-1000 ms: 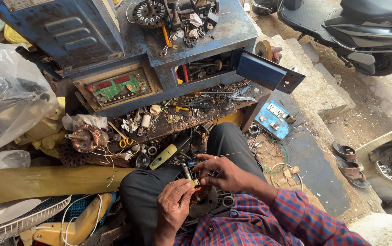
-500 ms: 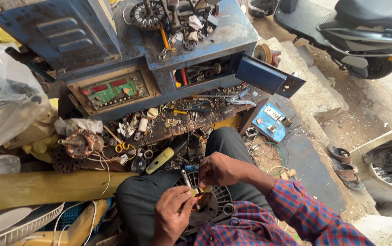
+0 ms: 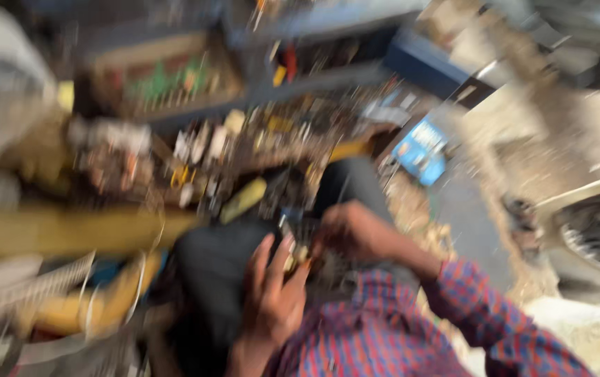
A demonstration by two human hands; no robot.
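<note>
Left hand [image 3: 272, 293], fingers curled about a small yellowish part [image 3: 294, 260], held over the lap; blur hides what kind of part it is. Right hand [image 3: 352, 230], just beside, fingers closed toward the same part, grip unclear. Surroundings: cluttered counter [image 3: 244, 150], yellow-handled tool [image 3: 243, 200], blue device [image 3: 420, 150] on the floor.

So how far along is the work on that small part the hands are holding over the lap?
Hard to judge, because the picture is badly blurred. Nothing looks clearly finished. In hand: the left hand and right hand meet at a small yellowish part above the lap. Whether either hand grips it cannot be told. Left: loose parts still crowd the cluttered workbench, beside the blue box.
</note>
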